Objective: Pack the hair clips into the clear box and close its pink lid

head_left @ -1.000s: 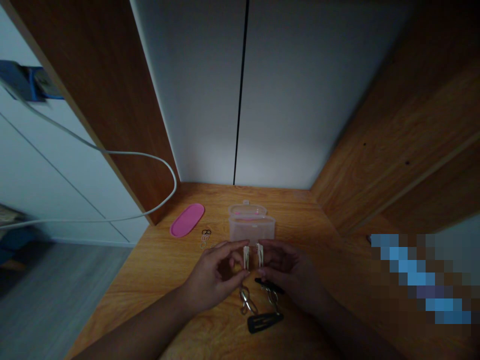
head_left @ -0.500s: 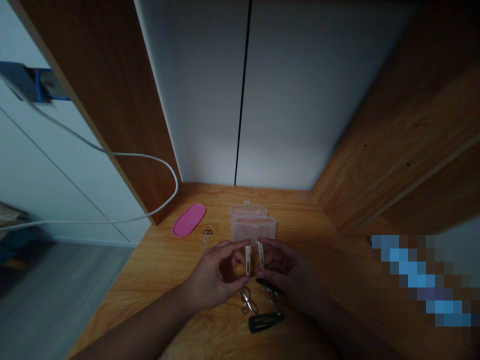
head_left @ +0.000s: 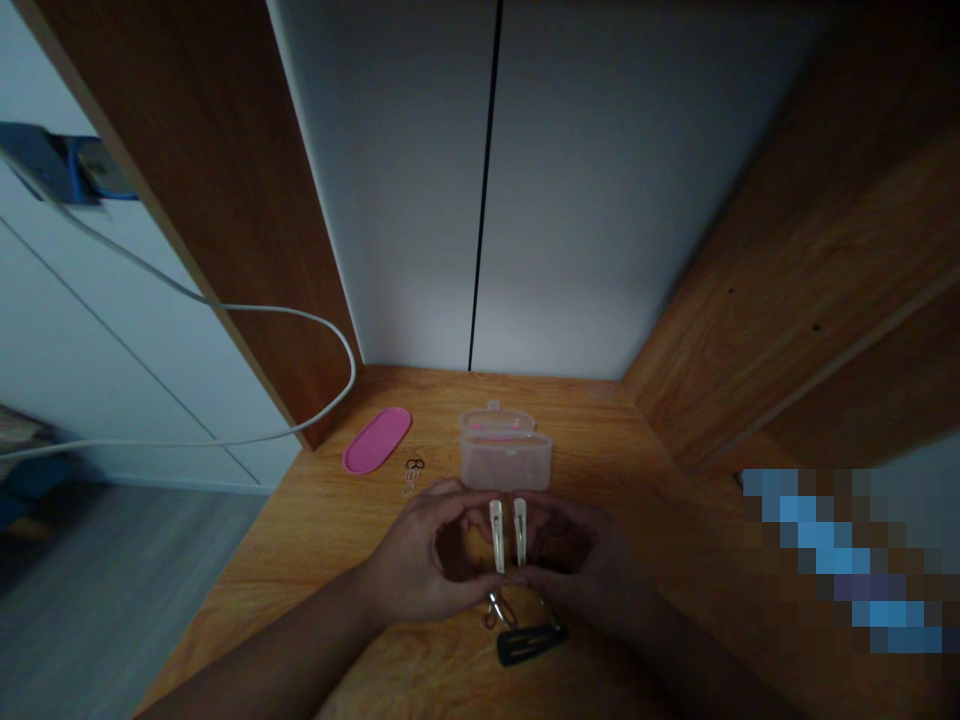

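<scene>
- A wide wood-grained bench [head_left: 300,560] carries everything and reaches back to two tall white panels [head_left: 405,200] parted by a dark vertical line.
- A translucent, faintly pink plastic box [head_left: 505,468] with rounded ends stands on the bench beyond the hands. Its clear oval lid [head_left: 497,418] is raised at the back, and a touch of pink shows at the lid's lower part; what the box contains cannot be made out.
- The left hand [head_left: 411,562] and right hand [head_left: 609,565] face each other, the thumbs close together at the tips. Each is clamped on one clip, forefinger at the top and thumb at the bottom.
- A shallow, bright pink oval tray [head_left: 377,440] with a raised rim lies aslant, left of the box.
- A flat black snap clip [head_left: 531,645], long and tapered with slots, lies on the near side of the hands.
- Two slim, pale clips, each tapered with a slit down the middle, are held upright: the left clip [head_left: 496,535] in the left hand, the right clip [head_left: 520,533] in the right, side by side and slightly apart.
- A shiny silver metal piece [head_left: 501,610] shows partly below the left thumb.
- Small looped bands [head_left: 414,472], dark and pinkish, lie between tray and box.
</scene>
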`<state>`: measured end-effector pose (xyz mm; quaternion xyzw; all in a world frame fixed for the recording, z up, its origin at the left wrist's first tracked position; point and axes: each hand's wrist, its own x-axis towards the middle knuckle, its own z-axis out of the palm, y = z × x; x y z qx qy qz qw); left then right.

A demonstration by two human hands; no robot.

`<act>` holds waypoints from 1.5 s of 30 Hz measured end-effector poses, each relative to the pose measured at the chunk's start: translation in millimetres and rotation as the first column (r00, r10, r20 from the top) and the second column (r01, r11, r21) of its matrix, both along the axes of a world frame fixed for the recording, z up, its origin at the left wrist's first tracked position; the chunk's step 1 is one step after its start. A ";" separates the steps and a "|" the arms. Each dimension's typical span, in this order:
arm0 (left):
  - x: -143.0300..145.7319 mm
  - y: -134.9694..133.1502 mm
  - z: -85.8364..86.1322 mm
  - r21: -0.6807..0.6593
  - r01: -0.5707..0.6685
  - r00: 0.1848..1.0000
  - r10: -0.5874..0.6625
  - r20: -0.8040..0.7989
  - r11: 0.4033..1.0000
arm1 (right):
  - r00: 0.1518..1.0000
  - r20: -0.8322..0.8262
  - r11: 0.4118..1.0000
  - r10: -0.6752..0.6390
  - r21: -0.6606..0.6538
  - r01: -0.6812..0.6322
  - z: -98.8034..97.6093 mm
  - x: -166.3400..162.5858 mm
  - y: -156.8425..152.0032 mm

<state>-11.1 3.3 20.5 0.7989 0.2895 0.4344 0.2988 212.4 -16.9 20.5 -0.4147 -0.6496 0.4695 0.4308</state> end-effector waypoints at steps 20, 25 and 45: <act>-5.3 3.4 4.9 0.117 0.065 0.993 -0.052 -0.110 0.991 | 0.993 0.121 0.994 0.002 0.105 -0.015 2.6 -2.3 0.8; -5.4 3.1 5.4 0.111 0.058 0.991 -0.044 -0.125 0.992 | 0.979 -0.194 0.987 0.054 -0.140 -0.082 -2.3 -2.4 1.7; -5.9 3.2 6.1 0.144 0.038 0.992 -0.019 -0.128 0.989 | 0.951 -0.299 0.958 0.075 -0.242 -0.152 -10.7 -3.6 2.7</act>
